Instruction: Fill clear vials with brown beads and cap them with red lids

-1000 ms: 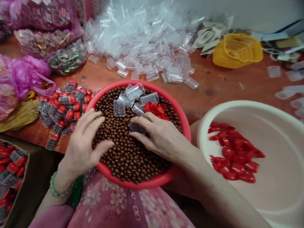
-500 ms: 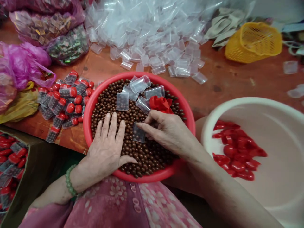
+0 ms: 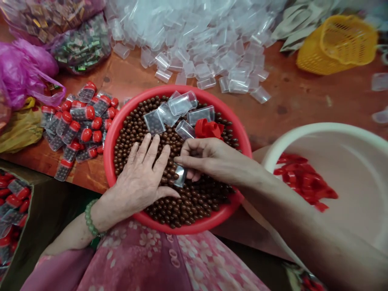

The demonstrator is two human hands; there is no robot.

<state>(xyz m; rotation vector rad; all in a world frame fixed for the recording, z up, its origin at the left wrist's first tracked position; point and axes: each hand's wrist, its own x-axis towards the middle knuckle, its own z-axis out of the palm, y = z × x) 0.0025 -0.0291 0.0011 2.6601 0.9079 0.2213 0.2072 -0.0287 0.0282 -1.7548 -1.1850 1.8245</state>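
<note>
A red basin [image 3: 106, 149] holds a bed of small round brown balls [image 3: 188, 208]. My left hand [image 3: 145, 171] lies palm down on the balls, fingers spread. Between the thumb and fingers of my right hand [image 3: 206, 157] is a small clear plastic container [image 3: 180, 176], low against the balls; a few balls sit at its edge, and whether any are inside I cannot tell. Behind my hands, several loose clear containers [image 3: 183, 103] and a cluster of red caps [image 3: 209, 128] rest on the balls.
Filled containers with red caps [image 3: 81, 121] are heaped left of the basin, and more lie in a box [image 3: 15, 210]. A pile of clear containers [image 3: 194, 48] covers the back. At right stand a white tub [image 3: 360, 161] with red caps and a yellow basket [image 3: 336, 44].
My left hand has slid forward and right across the balls, closer to the container. The container in my right hand has tilted and moved slightly nearer to me. A loose container behind has shifted.
</note>
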